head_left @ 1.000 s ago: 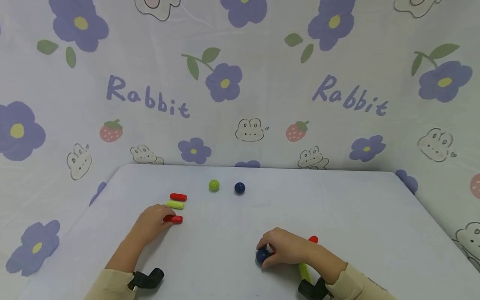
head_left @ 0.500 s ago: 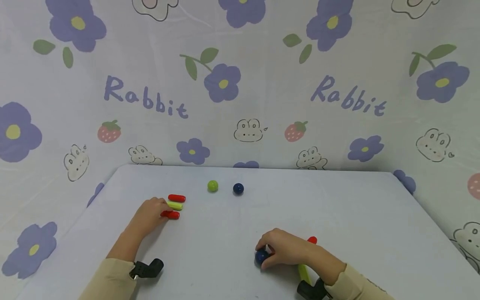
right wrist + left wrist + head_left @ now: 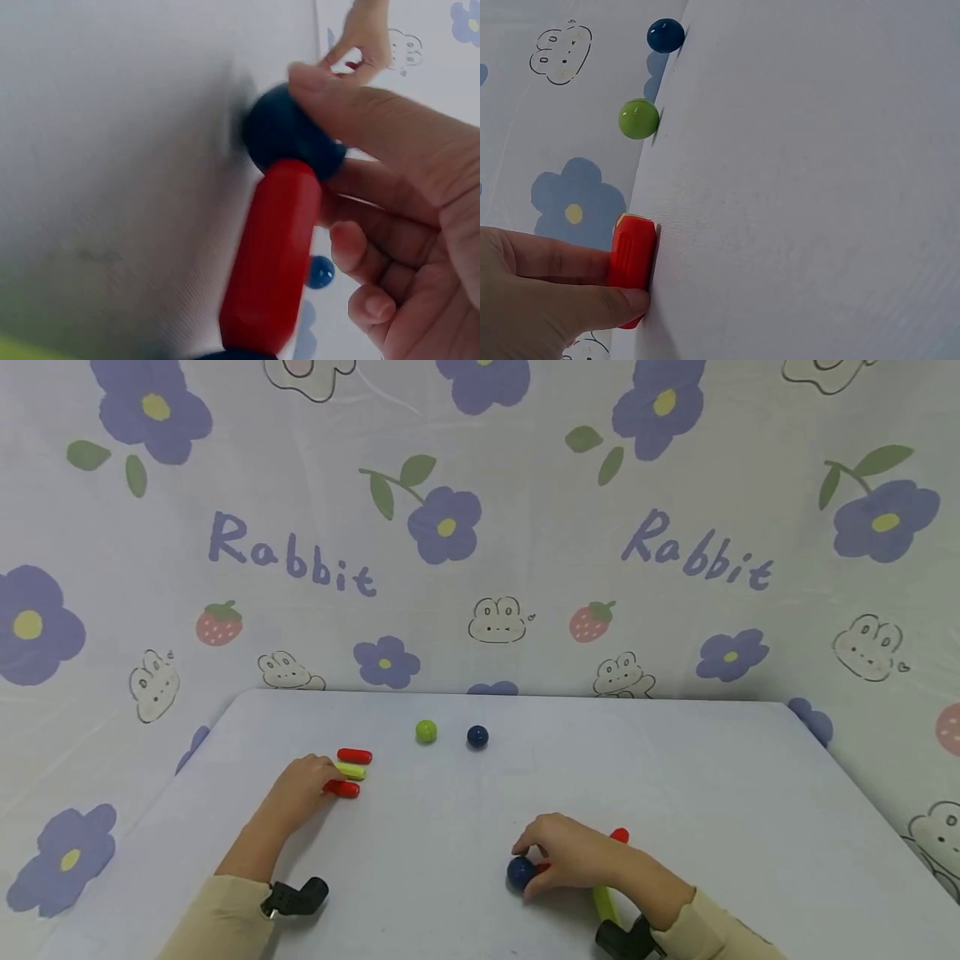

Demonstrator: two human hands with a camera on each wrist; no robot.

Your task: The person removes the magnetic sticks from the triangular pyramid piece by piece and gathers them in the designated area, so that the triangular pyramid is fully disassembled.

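Note:
My left hand [image 3: 324,783] pinches the end of a short red stick [image 3: 343,789] lying on the white table [image 3: 675,768]; in the left wrist view my thumb and fingers [image 3: 592,300] clamp this red stick [image 3: 632,259]. Just beyond it lie a yellow-green stick [image 3: 351,771] and another red stick [image 3: 355,756]. My right hand [image 3: 531,860] grips a dark blue ball [image 3: 519,871] near the front. In the right wrist view the dark blue ball [image 3: 285,135] sits on the end of a red stick [image 3: 274,255], with my fingers [image 3: 375,127] curled over it.
A green ball [image 3: 426,732] and a second dark blue ball [image 3: 477,737] rest near the table's far edge. Under my right wrist lie a red-tipped stick [image 3: 620,836] and a green stick [image 3: 603,902]. A printed cloth [image 3: 480,527] hangs behind the table.
My left hand has slid its red stick a little back and left, closer to the yellow-green stick. My right hand has shifted slightly, and more of the blue ball shows.

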